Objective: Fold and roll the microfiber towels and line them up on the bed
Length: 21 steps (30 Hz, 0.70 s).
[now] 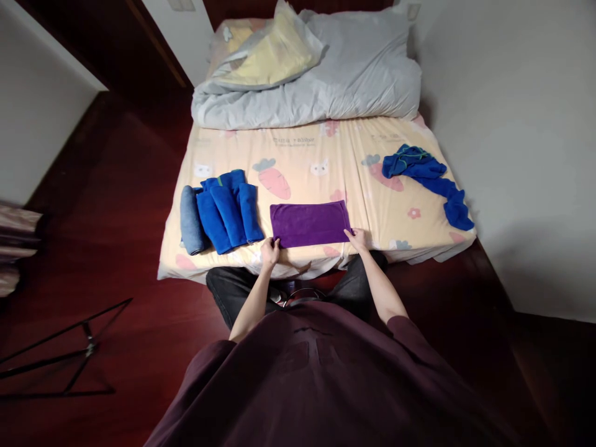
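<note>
A purple cloth lies flat as a rectangle near the front edge of the bed. My left hand pinches its near left corner, and my right hand pinches its near right corner. To the left of the cloth, several rolled blue cloths lie side by side, with a grey-blue roll at their left end. A crumpled blue cloth trails over the right side of the bed.
The bed has a patterned sheet. A grey quilt and a pale yellow cover are bunched at its far end. A black metal stand is on the floor at the left. A wall borders the right.
</note>
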Each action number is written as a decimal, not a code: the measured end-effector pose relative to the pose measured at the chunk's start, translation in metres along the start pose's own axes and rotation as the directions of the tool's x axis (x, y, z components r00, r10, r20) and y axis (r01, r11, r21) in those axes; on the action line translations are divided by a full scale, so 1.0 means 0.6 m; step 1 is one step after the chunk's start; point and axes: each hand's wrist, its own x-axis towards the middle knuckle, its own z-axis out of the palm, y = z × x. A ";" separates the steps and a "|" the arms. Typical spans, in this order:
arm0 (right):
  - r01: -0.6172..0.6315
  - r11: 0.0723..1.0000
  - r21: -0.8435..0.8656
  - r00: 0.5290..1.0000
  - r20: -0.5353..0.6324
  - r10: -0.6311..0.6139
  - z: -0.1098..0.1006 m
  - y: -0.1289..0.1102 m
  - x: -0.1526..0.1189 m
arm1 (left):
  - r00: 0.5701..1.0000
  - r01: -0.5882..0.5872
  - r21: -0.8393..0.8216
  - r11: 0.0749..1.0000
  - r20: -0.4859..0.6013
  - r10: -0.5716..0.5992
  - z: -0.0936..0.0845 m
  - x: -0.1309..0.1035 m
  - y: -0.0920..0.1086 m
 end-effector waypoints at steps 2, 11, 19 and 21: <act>0.010 1.000 -0.007 1.000 -0.018 -0.010 0.001 0.000 -0.001 | 1.000 -0.006 0.015 1.000 -0.006 0.006 0.002 -0.001 0.001; -0.031 0.999 -0.040 0.998 -0.055 0.029 -0.005 0.002 -0.003 | 0.999 0.040 -0.007 0.999 0.006 -0.040 -0.007 0.004 0.009; 0.430 0.884 -0.183 0.902 0.059 -0.427 -0.041 -0.043 -0.036 | 0.895 -0.439 0.130 0.889 0.151 0.420 -0.040 -0.019 0.045; 0.520 0.833 -0.188 0.852 0.182 -0.491 -0.031 -0.057 -0.044 | 0.840 -0.514 0.151 0.845 0.290 0.459 -0.028 -0.017 0.054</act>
